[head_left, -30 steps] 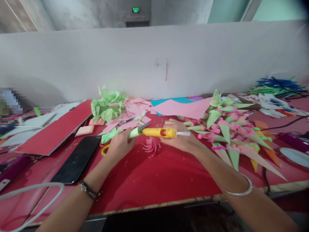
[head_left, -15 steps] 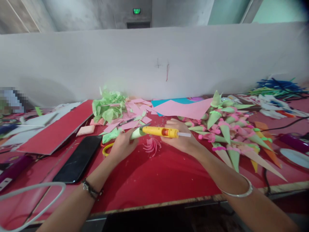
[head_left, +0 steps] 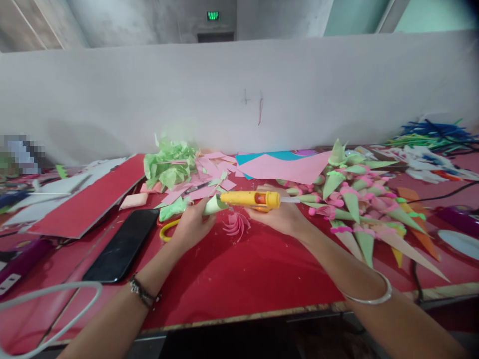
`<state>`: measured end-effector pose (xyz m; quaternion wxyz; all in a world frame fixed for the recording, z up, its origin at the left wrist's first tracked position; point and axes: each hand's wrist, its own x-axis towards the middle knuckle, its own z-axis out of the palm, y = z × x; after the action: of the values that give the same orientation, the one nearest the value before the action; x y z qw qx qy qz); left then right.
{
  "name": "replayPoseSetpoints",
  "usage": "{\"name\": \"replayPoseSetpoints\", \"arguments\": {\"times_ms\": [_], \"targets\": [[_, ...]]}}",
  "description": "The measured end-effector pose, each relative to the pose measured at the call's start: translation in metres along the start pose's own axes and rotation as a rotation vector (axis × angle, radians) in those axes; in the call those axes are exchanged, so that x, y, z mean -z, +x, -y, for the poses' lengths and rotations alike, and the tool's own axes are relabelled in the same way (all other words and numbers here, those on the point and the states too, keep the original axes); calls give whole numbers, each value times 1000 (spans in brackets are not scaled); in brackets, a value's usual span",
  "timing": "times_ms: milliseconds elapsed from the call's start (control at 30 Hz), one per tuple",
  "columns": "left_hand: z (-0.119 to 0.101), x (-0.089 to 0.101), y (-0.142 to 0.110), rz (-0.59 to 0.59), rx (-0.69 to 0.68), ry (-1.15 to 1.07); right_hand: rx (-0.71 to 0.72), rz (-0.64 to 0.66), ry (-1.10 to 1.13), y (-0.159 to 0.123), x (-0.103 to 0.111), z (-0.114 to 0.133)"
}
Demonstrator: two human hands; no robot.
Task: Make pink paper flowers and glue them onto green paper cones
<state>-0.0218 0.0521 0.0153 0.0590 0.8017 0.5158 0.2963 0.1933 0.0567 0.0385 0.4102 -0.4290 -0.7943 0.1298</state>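
My left hand is closed around a light green paper cone, its wide end turned to the right. In my right hand is a yellow hot glue gun, a clear glue stick poking out of its back end. The gun's nozzle points left and meets the cone's opening; whether it touches the paper I cannot tell. On the red table between my hands lies a pink swirled paper piece. A yellow scissor handle shows beside my left hand.
A black phone lies left of my left arm, near a red board. Green crumpled paper and pink scraps stand behind. Many finished-looking paper cones are heaped at right. A white cable loops at lower left.
The glue gun has shifted slightly right and its stick sits a little farther right. My left hand keeps its hold on the cone. The view has moved very slightly.
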Motion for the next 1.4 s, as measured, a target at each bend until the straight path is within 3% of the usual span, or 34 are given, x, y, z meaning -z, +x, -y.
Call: {"name": "replayPoseSetpoints", "arguments": {"times_ms": [100, 300, 467, 867, 1033, 1400], "targets": [[-2, 0, 0, -32, 18, 16, -26, 14, 37, -1, -2, -2], [-5, -1, 1, -74, 78, 36, -230, 23, 189, -2, -6, 0], [-3, -2, 1, -71, 53, 33, -306, 60, 359, -2, -8, 1], [-7, 2, -2, -6, -3, 7, -305, 153, 414, -3, -4, 8], [-7, 2, 1, -70, -111, -35, -298, 217, 452, -3, -2, 11], [-4, 5, 1, -117, -152, -13, -281, 298, 436, -5, 1, 7]]}}
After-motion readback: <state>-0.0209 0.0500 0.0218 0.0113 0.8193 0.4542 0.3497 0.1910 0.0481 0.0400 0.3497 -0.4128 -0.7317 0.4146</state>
